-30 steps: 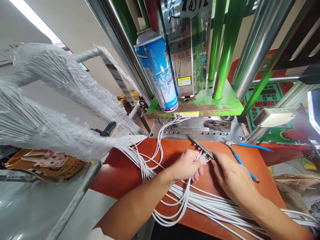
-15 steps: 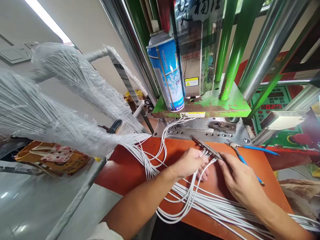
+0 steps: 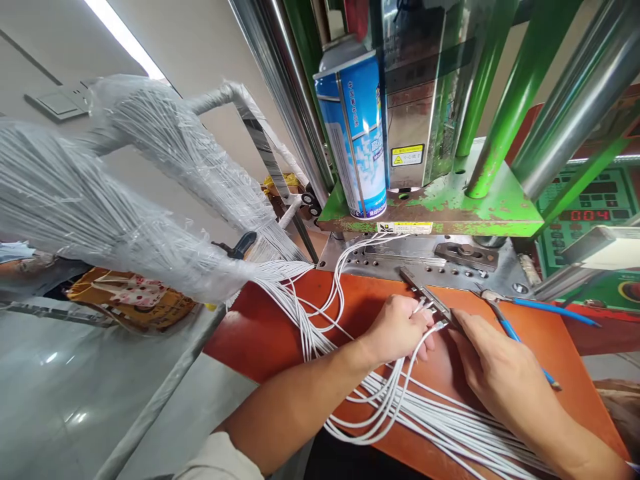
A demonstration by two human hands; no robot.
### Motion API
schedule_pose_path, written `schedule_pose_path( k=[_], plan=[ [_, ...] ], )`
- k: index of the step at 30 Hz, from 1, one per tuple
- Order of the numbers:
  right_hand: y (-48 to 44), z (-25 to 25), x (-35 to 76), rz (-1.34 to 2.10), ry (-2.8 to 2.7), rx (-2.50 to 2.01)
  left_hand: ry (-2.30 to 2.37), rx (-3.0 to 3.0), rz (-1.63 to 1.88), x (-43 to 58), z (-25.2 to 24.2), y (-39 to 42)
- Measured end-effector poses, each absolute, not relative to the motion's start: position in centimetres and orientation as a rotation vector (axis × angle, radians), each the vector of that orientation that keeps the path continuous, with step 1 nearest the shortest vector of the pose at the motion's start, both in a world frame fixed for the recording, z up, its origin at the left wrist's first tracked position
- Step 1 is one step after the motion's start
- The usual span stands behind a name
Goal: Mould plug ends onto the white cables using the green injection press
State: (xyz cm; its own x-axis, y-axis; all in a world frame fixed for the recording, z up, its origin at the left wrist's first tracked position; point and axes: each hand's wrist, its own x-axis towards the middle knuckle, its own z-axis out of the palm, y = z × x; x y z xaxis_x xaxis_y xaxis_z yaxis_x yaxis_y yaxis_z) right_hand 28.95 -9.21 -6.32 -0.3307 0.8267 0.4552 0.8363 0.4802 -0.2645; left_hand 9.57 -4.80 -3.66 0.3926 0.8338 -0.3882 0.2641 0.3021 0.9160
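Several thin white cables are pinched in my left hand, close to their ends. Those ends meet a narrow slotted metal bar, which lies slanted above the orange work surface. My right hand grips the bar's near right end, fingers closed round it. One cable with a pale end piece sits at the bar between both hands. From there the cables loop down toward my body. How firmly each end is seated in the bar is too small to tell.
A green press stands ahead, with a blue spray can on its plate and cables running under it. Blue-handled pliers lie to the right. More cables cross the orange surface. Plastic-wrapped cable bundles hang at left.
The view has shifted, so the scene sits differently in the frame. Both hands keep their hold on the cables and bar. The red display now reads 004 instead of 027.
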Motion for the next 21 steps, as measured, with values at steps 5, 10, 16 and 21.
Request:
schedule_pose_path(
  k=[5,10,16,21],
  plan=[
    [-9.2,-6.4,28.8,0.026,-2.092,-1.422,1.184,1.422,0.566,8.5,-2.8,-4.5],
    [-9.2,-6.6,29.3,0.065,-2.038,-1.424,1.347,1.61,0.518,6.5,-2.3,-3.5],
    [-9.1,-6.1,29.1,0.073,-2.077,-1.418,1.319,1.646,0.4,6.2,-1.9,-2.8],
    [-9.2,-5.6,28.8,0.092,-2.063,-1.463,1.259,1.651,0.295,6.0,-1.3,-2.6]
  ],
)
